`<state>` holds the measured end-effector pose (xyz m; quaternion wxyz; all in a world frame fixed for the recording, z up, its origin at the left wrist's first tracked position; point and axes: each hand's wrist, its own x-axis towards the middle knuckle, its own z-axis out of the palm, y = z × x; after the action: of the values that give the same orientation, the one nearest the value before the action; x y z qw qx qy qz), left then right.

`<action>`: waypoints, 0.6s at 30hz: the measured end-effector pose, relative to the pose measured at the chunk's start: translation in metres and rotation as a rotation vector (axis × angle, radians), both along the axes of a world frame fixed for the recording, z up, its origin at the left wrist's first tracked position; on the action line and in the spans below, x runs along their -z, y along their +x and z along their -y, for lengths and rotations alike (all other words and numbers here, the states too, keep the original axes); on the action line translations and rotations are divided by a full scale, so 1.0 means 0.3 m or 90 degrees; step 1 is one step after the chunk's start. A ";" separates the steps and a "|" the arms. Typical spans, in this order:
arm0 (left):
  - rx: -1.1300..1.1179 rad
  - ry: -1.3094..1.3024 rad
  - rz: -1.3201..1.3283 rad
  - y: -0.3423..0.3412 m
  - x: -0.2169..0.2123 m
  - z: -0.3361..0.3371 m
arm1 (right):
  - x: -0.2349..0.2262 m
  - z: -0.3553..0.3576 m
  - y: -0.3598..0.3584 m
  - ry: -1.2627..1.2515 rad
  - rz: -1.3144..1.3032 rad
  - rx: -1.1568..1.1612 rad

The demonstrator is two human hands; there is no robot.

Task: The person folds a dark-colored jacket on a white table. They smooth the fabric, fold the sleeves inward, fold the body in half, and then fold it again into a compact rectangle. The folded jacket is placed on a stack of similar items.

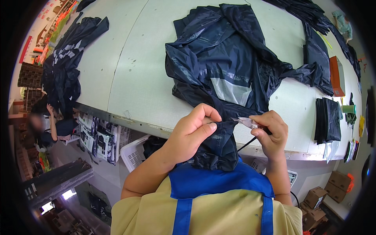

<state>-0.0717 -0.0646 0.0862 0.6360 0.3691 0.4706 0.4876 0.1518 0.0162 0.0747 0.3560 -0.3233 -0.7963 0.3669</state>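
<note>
A dark navy jacket (231, 58) of thin shiny cloth lies spread on the pale table, with a light grey mesh patch (231, 91) near its lower part. My left hand (196, 129) pinches an edge of this jacket between thumb and fingers at the table's front edge. Below that hand, a bunched part of the cloth hangs over my blue apron (219, 182). My right hand (271, 131) is closed round small silver thread snips (247, 122), their tips pointing left at the cloth by my left fingertips. A thin black cord runs down beside the right hand.
Dark garments (64, 66) overhang the table's left end. To the right are folded black cloth pieces (328, 119), an orange-red box (337, 76) and a green spool (348, 109). A white basket (135, 154) stands below the front edge. Another person sits at far left.
</note>
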 end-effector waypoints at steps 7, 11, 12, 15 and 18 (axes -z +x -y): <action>0.013 -0.006 -0.011 0.000 0.005 0.005 | -0.034 0.005 -0.015 -0.006 0.077 -0.076; 0.014 0.011 -0.050 0.000 -0.001 -0.002 | -0.039 0.005 -0.024 0.024 0.079 -0.081; 0.014 0.010 -0.048 0.001 0.001 -0.001 | -0.041 0.004 -0.025 0.036 0.081 -0.079; 0.025 -0.010 -0.051 -0.005 0.006 0.001 | -0.043 0.007 -0.020 0.015 0.077 -0.079; 0.029 -0.004 -0.062 0.000 0.001 -0.005 | -0.056 0.006 -0.026 -0.005 0.087 -0.084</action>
<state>-0.0717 -0.0632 0.0859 0.6242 0.4011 0.4944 0.4530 0.1440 0.0145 0.0915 0.2747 -0.2955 -0.8368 0.3701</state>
